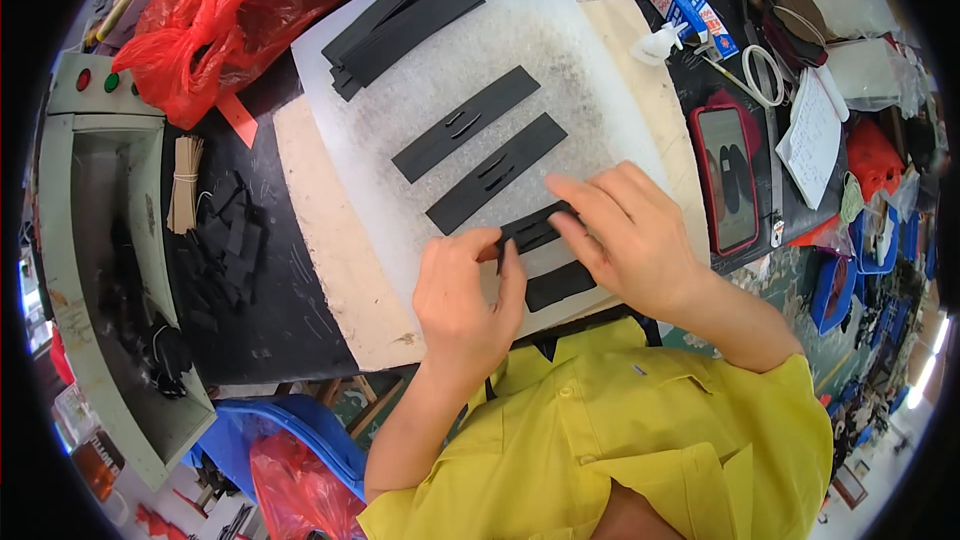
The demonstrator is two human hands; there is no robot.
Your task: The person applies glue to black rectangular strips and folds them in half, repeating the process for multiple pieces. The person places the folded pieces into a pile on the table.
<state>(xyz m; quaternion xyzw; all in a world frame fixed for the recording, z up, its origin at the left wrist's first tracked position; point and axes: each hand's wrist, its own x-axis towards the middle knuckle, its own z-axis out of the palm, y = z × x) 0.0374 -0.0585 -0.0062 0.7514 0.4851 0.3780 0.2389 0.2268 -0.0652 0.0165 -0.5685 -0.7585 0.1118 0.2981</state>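
Observation:
Between my two hands is a black strip (532, 231) with slits along its middle. My left hand (465, 290) pinches its left end between thumb and fingers. At the other end, my right hand (630, 230) grips it the same way. Just nearer to me, another black strip (560, 286) lies partly under my right hand. Two slitted strips lie side by side farther off, a lower one (496, 174) and an upper one (466, 124). All rest on a white translucent sheet (370, 180). A pile of black strips (400, 25) sits at its far left.
A cream board (340, 290) lies beneath the sheet. Black scraps (230, 240) and a bundle of tan strips (185, 185) lie left, beside a grey metal machine (115, 240). A red plastic bag (240, 10) is at far left. Right are a red-cased phone (727, 178) and a notebook (812, 135).

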